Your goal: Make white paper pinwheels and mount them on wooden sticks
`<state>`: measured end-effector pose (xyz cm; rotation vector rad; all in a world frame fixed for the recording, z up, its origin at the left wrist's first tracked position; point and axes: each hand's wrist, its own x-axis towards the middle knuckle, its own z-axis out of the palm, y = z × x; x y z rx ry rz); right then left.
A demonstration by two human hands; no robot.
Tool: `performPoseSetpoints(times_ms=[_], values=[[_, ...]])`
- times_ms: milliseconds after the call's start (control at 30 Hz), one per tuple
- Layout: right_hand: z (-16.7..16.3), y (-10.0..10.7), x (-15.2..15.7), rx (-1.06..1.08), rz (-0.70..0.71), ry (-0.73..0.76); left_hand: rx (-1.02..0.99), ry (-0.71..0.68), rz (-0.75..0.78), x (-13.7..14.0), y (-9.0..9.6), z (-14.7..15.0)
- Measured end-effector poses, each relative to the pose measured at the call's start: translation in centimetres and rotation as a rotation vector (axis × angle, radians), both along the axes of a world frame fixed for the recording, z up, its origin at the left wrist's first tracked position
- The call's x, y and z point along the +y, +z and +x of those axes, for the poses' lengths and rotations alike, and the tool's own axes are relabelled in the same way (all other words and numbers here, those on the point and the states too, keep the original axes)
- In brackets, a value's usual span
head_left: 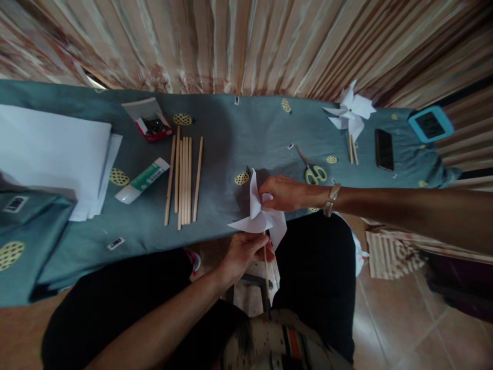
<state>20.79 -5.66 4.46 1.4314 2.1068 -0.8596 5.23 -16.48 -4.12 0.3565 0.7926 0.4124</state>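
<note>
A white paper pinwheel on a thin wooden stick is held at the table's front edge, above my lap. My left hand is closed round the stick just below the paper blades. From the right, my right hand reaches over the pinwheel, its fingers pinched at a blade near the centre. Whatever lies under those fingertips is hidden. Beyond my right wrist, scissors with green handles rest on the cloth.
Several wooden sticks lie left of centre, beside a glue box and an open red box of dark pins. White paper sheets are stacked far left. Rightward are another pinwheel, a phone and a blue-framed device.
</note>
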Motion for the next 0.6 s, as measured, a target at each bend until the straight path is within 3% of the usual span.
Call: performPoseSetpoints(times_ms=[367,600], values=[[1.6,0.7,0.5,0.19,-0.013,-0.03,0.023,-0.005,0.051,0.5,1.0,-0.7],[4.0,1.2,1.5,0.447,0.084,-0.227,0.001,-0.037,0.113,1.8,1.9,-0.7]])
